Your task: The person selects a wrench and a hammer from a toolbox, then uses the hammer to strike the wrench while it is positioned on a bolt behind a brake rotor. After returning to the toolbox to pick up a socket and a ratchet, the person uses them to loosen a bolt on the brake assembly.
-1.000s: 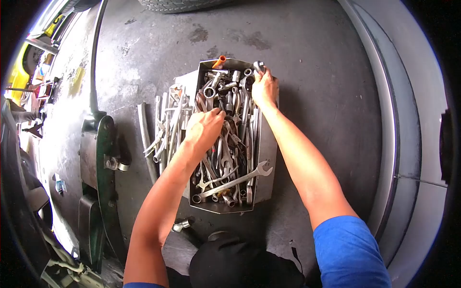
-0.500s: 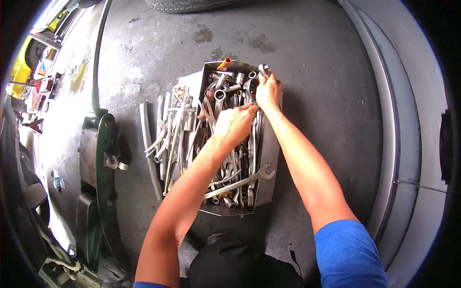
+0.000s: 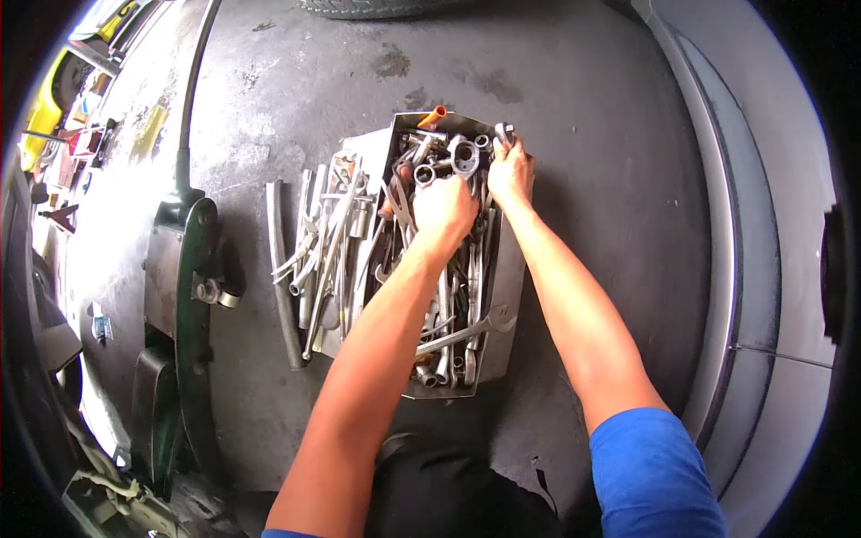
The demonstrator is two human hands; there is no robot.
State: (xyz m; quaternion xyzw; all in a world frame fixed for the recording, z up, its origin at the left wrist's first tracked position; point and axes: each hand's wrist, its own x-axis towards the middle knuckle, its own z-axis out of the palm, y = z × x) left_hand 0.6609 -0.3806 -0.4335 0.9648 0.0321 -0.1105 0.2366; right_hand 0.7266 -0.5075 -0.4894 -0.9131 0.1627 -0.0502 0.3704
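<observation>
An open metal toolbox (image 3: pixel 509 309) on the floor is heaped with wrenches and sockets. My left hand (image 3: pixel 446 213) is closed over the middle of the heap, round a wrench whose large ring end (image 3: pixel 465 158) sticks out beyond the knuckles; the shaft is hidden by the hand. Closed at the box's far right edge, my right hand (image 3: pixel 511 177) grips a ratchet, its head (image 3: pixel 505 134) showing past the fingers. A smaller ring wrench (image 3: pixel 424 175) lies just left of the large ring. Near the close end, a big open-end wrench (image 3: pixel 471 332) rests slantwise across the tools.
Left of the box lie several long wrenches and bars (image 3: pixel 332 242) and a grey tube (image 3: pixel 283 273). A floor jack (image 3: pixel 193 296) with an upright handle stands farther left. A car's side panel (image 3: pixel 717 269) runs along the right, and a tyre (image 3: pixel 377 7) is at the top.
My left hand has closed round the wrench, and its large ring end now stands out more above the heap. My right hand keeps the ratchet at the box edge. The view has shifted slightly.
</observation>
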